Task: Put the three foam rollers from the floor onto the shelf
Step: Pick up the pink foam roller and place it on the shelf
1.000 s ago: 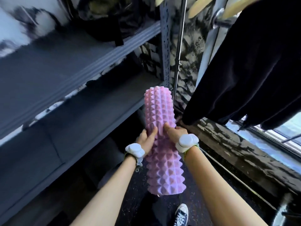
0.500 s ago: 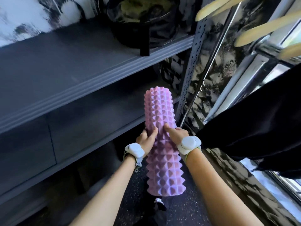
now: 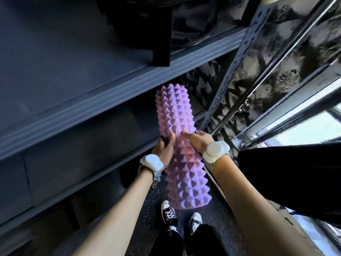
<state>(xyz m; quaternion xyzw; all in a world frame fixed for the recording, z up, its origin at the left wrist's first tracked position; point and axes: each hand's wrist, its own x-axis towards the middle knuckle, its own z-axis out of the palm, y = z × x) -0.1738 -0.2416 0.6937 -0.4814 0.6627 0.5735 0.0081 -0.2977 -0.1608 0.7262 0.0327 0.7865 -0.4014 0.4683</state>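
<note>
A pink spiky foam roller (image 3: 178, 117) is held upright in the air in front of a grey metal shelf unit (image 3: 114, 91). My left hand (image 3: 164, 148) grips its left side at mid-height. My right hand (image 3: 198, 138) grips the right side at about the same height, thumb on the front. The roller's top end reaches just under the front edge of the upper shelf board. Its bottom end hangs above my shoes. No other roller is in view.
A black bag (image 3: 166, 24) with a hanging strap sits on the upper shelf at the right. A perforated shelf post (image 3: 234, 63) and chrome rails (image 3: 276, 71) stand to the right. Dark clothing (image 3: 287, 180) hangs by my right arm. My two sneakers (image 3: 180, 217) stand on speckled black floor.
The view has tilted and moved closer to the shelves. The roller stays in both hands and now sits higher against the shelf edge; my feet have come into view.
</note>
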